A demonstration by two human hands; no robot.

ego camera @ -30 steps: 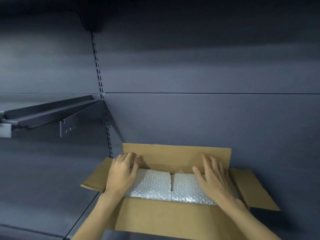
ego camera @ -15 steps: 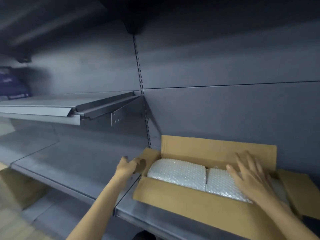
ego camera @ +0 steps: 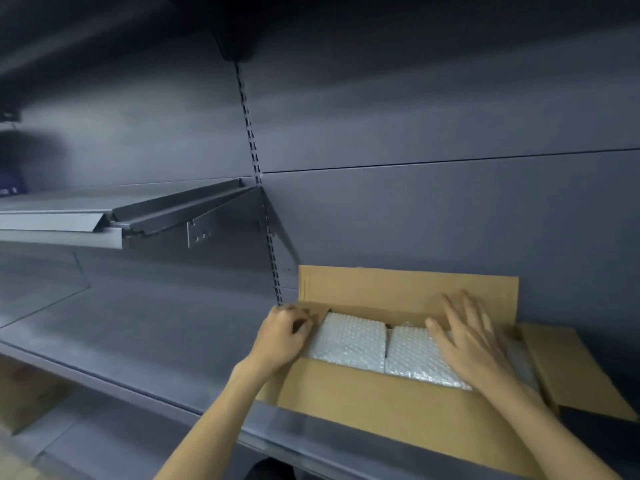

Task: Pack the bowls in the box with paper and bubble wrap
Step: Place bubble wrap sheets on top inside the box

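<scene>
**Box at the shelf's front edge**

The cardboard box [ego camera: 398, 410] sits on the shelf [ego camera: 156, 334], bare to its left. Left hand [ego camera: 282, 336] fingers curl closed on the left flap [ego camera: 320, 311]; right hand [ego camera: 474, 337] lies flat, fingers spread, on the bubble-wrapped bundles [ego camera: 349, 341].

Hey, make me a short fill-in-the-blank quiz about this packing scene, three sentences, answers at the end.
1. The brown cardboard box holds ____ white bubble-wrapped bundles side by side.
2. The right hand lies flat and open on the ____ bundle.
3. The left hand has its grip on the box's ____ side flap.

Missing words: two; right; left
</scene>
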